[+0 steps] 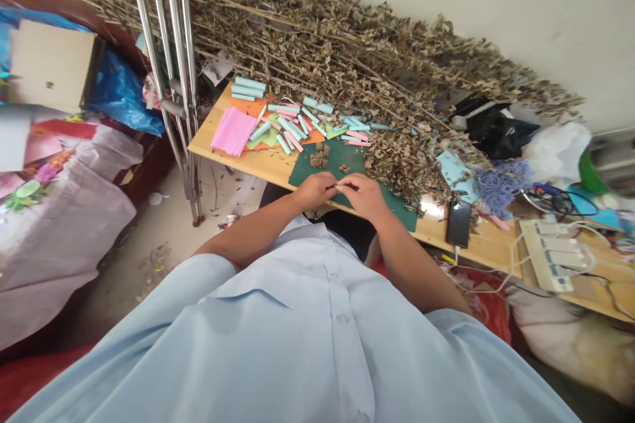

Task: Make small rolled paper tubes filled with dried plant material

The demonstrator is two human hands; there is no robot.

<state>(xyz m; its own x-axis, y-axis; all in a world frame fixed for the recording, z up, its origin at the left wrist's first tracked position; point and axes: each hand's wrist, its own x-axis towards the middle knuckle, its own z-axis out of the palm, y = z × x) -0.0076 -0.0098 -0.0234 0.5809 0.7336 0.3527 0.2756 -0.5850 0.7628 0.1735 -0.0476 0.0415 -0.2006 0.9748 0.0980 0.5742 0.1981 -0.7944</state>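
My left hand [316,190] and my right hand [364,193] meet fingertip to fingertip over the front edge of the green mat [305,168]. Both are closed in a pinch around something small and dark, too small to name. Just beyond my left hand lies a small clump of brown crumbled plant matter [320,156]. A heap of dry leaves [399,162] covers the right part of the mat. Several blue and pink paper rolls [292,125] are scattered behind the mat, and pink paper sheets [233,131] lie at the left.
Long dried plant stalks [317,46] lie along the wall. Metal crutches [171,79] stand at the table's left end. On the right are a phone [458,222] with a cable, a power strip [548,256] and blue yarn [503,186].
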